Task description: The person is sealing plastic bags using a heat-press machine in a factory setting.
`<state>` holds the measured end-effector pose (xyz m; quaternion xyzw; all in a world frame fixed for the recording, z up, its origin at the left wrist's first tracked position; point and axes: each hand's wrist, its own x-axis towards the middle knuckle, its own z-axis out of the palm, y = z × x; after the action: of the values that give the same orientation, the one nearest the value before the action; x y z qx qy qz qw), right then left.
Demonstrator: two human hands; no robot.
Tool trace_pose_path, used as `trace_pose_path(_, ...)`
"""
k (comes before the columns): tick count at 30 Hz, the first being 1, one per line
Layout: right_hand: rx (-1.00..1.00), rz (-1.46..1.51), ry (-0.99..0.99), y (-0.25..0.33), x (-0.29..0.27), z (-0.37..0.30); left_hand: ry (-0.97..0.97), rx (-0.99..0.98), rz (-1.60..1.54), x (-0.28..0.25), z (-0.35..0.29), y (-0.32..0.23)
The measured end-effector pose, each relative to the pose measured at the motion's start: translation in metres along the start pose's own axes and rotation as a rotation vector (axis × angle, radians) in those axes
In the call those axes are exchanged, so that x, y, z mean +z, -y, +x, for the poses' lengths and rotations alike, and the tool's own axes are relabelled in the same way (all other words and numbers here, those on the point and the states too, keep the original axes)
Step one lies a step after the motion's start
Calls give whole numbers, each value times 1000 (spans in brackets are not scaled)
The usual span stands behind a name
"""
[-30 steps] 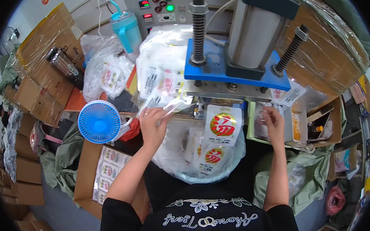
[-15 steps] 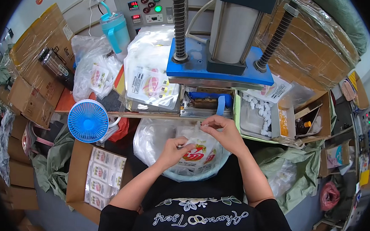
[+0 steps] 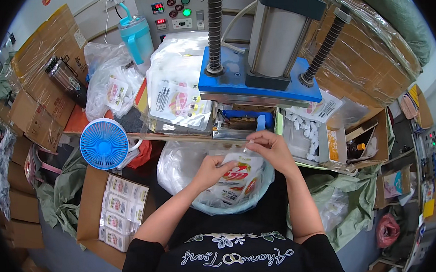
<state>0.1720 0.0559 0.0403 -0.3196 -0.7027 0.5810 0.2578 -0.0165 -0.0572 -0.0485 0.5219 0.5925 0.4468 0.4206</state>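
Observation:
My left hand (image 3: 210, 172) is closed, thumb and fingers pinching the left side of a white plastic pouch (image 3: 243, 171) with a red and yellow print. The pouch is tilted over a basin (image 3: 266, 190) lined with clear plastic, set close to my body. At the pouch's upper end my right hand (image 3: 272, 151) is closed in a pinch on a small whitish piece. Whether that piece belongs to the pouch cannot be made out. More printed pouches (image 3: 227, 193) lie in the basin under the held one.
Ahead stands a press with a blue plate (image 3: 262, 83). A stack of pouches (image 3: 177, 100) lies to its left, a tray of small white pieces (image 3: 304, 137) to its right. A blue fan (image 3: 104, 144) and a carton of packed pouches (image 3: 89, 203) are at my left.
My right hand has shifted slightly right and up, away from my body. The pouch in my left hand is raised and turned, so more of its printed face shows.

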Motion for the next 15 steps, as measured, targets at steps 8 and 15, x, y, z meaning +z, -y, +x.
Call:
trace_pose_path(8, -23, -718, -531, -3, -63, 0, -79, -305, -744, 9, 47, -52)
trace_pose_path(15, -211, -1156, -632, -57, -82, 5, -135, -383, -850, 7, 63, -41)
